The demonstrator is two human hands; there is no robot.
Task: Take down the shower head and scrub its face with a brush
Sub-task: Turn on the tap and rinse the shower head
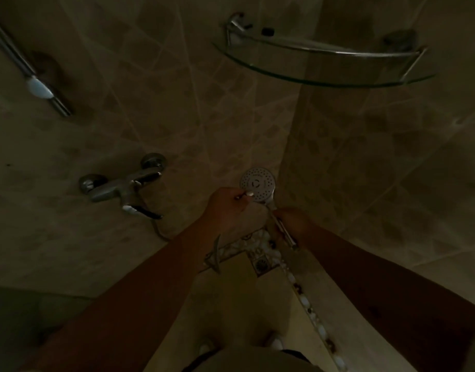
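Note:
The shower head [258, 182] is off the wall, its round perforated face turned up toward me in the dim corner of the shower. My right hand [291, 221] grips its chrome handle below the face. My left hand [227, 208] holds a small brush [245, 194] whose pale bristle tip touches the lower left edge of the face. The brush handle is mostly hidden in my fist.
A chrome mixer tap [121, 185] sticks out of the tiled wall at left, its hose hanging below. A slide rail [30, 68] runs at upper left. A glass corner shelf [325, 59] hangs overhead at right. A floor drain [261, 265] lies below my hands.

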